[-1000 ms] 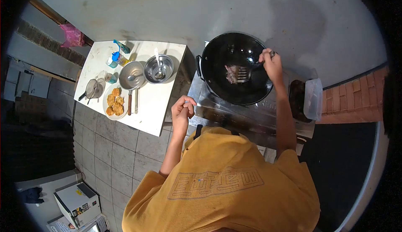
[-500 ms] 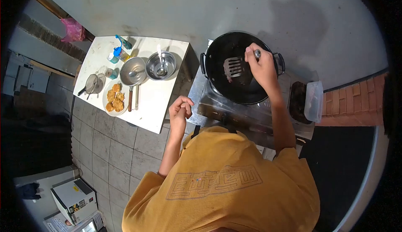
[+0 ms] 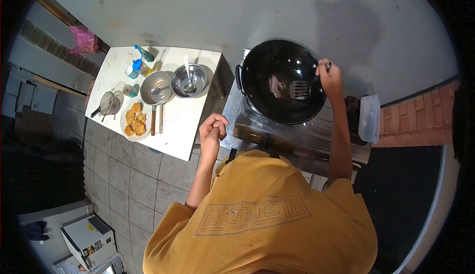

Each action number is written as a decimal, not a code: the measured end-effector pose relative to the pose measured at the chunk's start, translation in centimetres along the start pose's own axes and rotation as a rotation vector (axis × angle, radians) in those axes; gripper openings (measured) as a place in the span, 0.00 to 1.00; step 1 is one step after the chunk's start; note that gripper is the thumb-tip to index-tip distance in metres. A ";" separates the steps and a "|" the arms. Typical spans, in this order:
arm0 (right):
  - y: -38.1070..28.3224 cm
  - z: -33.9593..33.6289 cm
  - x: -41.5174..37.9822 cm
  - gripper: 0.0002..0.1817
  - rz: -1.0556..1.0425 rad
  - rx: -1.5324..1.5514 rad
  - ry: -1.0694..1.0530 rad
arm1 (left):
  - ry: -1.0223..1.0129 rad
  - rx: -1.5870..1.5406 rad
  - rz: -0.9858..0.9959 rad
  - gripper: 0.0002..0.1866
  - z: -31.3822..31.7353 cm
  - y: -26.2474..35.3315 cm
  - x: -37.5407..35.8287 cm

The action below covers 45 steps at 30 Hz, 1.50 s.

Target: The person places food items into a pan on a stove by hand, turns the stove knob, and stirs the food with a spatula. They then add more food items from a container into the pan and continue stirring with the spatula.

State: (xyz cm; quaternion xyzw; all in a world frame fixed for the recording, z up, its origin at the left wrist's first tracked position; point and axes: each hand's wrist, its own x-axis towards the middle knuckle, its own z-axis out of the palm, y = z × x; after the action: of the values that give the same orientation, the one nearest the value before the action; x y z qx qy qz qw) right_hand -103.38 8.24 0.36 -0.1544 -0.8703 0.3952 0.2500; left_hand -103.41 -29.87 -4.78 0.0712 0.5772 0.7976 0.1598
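Note:
My right hand [image 3: 330, 81] is closed round the handle of a slotted spatula [image 3: 300, 90] at the right rim of a black wok [image 3: 267, 58]. The spatula's slotted head is low inside the wok, right of a pinkish piece of meat [image 3: 275, 87] on the wok's bottom. The wok sits on a gas stove [image 3: 277, 138]. My left hand [image 3: 214, 126] hangs in the air between the white table and the stove, fingers loosely curled. Nothing shows in it.
On the white table [image 3: 173, 143] at left stand a plate [image 3: 124, 121] of golden fried pieces, a saucepan [image 3: 163, 78], a steel bowl [image 3: 201, 78], a strainer [image 3: 107, 100] and several jars. A plastic container [image 3: 369, 120] is right of the stove, beside the wall.
My right hand and the spatula have moved right, from over the meat to the wok's right side. The meat lies uncovered now. My left hand has hardly moved.

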 end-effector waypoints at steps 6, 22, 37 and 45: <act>1.5 3.1 -0.5 0.18 0.060 0.295 0.018 | -0.023 0.007 -0.019 0.17 -0.2 -0.4 0.3; -6.9 2.0 -0.9 0.16 -0.183 0.007 0.007 | 0.001 0.027 -0.003 0.17 0.3 -0.4 -0.1; 2.7 1.8 0.8 0.19 0.125 0.310 -0.055 | -0.026 -0.016 -0.001 0.17 0.9 -0.4 -0.1; -2.4 3.2 0.0 0.19 0.038 0.289 -0.108 | 0.000 0.021 0.015 0.17 0.5 -0.3 -0.1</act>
State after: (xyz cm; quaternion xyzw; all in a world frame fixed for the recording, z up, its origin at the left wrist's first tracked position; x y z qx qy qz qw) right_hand -105.40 4.74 0.39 -0.1118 -0.8134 0.5289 0.2149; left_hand -103.11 -29.39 -4.85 0.0773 0.5851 0.7926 0.1530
